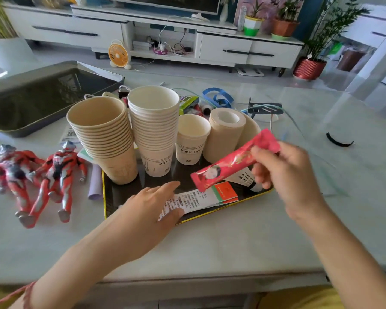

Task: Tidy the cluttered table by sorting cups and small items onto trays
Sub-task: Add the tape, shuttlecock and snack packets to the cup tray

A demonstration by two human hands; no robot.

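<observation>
Here, right hand pinching a glossy red sachet, left hand spread flat on a printed paper slip.

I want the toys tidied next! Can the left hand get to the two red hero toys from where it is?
Probably yes. The left hand rests open on the printed paper slip at the tray's front edge, holding nothing. The two red hero toys lie on bare table to its left, with only a rolled purple paper between.

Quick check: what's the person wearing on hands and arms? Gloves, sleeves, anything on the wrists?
No gloves: the left hand and the right hand are bare, and both forearms are bare with no sleeves in view. A red cord bracelet circles the left forearm. No rings or watch visible.
</observation>
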